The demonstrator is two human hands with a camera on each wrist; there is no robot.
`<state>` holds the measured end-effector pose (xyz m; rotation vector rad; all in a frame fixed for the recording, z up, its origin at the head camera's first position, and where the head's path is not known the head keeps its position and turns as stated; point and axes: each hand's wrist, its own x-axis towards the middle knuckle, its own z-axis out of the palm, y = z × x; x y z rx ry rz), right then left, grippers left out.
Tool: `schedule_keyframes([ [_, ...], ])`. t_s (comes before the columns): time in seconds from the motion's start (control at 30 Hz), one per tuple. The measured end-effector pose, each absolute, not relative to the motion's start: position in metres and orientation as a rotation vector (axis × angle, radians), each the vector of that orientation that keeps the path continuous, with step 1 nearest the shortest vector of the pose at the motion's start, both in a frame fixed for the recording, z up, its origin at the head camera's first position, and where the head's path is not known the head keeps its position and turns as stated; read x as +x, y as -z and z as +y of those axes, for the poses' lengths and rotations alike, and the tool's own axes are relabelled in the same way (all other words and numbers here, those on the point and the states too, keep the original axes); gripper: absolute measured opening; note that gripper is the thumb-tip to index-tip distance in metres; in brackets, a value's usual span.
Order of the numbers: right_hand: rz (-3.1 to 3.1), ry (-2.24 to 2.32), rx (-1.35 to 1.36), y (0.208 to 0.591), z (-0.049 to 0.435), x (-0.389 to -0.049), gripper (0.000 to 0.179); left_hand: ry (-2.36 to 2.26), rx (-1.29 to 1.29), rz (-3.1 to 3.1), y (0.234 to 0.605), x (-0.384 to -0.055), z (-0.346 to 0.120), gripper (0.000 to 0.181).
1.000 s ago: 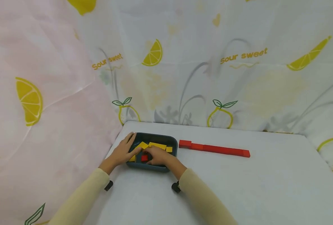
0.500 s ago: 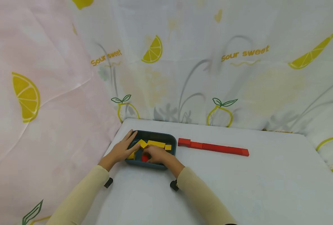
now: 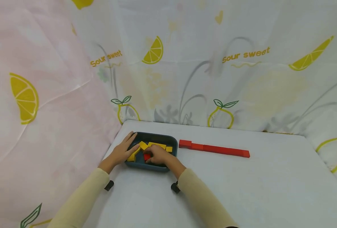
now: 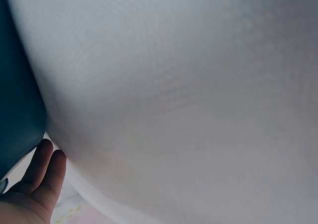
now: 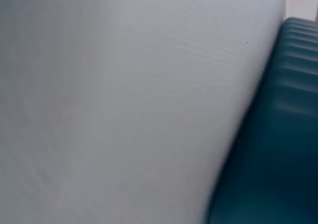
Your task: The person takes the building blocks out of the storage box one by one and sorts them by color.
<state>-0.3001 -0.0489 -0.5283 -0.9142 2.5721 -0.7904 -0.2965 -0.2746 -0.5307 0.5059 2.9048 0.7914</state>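
Note:
In the head view my left hand (image 3: 120, 153) lies along the left rim of a dark blue-green tray (image 3: 151, 168), fingers straight and thumb reaching over the inside. The left wrist view shows two fingertips against the tray's outer wall (image 4: 20, 105). My right hand (image 3: 159, 155) reaches down into the tray, thumb and fingers around a red block (image 3: 147, 156), partly hidden by them. Yellow blocks lie about it: a long one (image 3: 158, 145) at the back, a small one (image 3: 169, 149) to the right, one (image 3: 143, 145) near the left thumb and another (image 3: 131, 157) at the left.
Right of the tray, several red blocks (image 3: 222, 150) form a long row on the white table (image 3: 242, 190). A lemon-print cloth (image 3: 185, 79) hangs behind the table and along its left side. The right wrist view holds only the tray's ribbed outside (image 5: 278, 149) and white surface.
The right fingers have closed in around the red block, which has turned slightly in the tray. The left hand keeps its place at the rim. The head view has shifted a little.

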Motion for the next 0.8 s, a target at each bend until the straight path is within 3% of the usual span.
schedule_keyframes([
  [0.37, 2.583, 0.841, -0.817, 0.5264, -0.0509, -0.2984, 0.037, -0.801, 0.490, 2.909, 0.5288, -0.2959, -0.2761, 0.074],
  [0.8, 2.744, 0.851, -0.892, 0.5283, -0.0476, -0.2999, 0.039, -0.739, 0.443, 2.896, 0.5277, -0.2999, -0.2736, 0.079],
])
